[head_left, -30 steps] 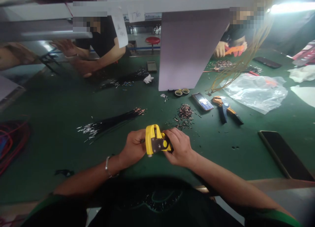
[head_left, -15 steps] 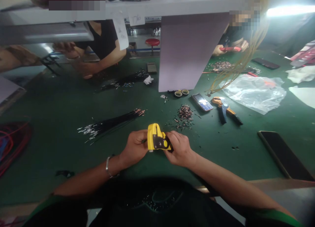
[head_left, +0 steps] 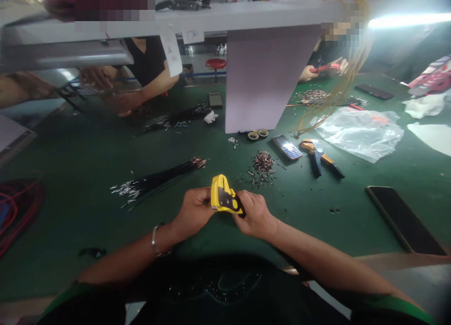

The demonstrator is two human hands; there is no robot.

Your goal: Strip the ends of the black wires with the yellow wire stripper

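My right hand (head_left: 259, 214) is wrapped around the handles of a yellow and black wire stripper (head_left: 222, 198), held low over the green table in front of my chest. My left hand (head_left: 195, 212) is closed at the left side of the tool's head. Whatever its fingers may hold is hidden behind them and the tool. Beyond the left hand lies a bundle of black wires (head_left: 162, 177) with bare copper ends to the right. Past the right hand is a pile of short stripped wire offcuts (head_left: 262, 163).
An orange and blue hand tool (head_left: 319, 158), a keypad phone (head_left: 287, 146) and a larger phone (head_left: 405, 219) lie to the right. Tape rolls (head_left: 258, 135) sit by a white upright panel (head_left: 264, 81). A clear plastic bag (head_left: 362, 132) lies farther right. Two people work opposite.
The wire stripper has tilted slightly in my right hand, its head turning a little. My left hand stays beside it. The whole view has shifted slightly.
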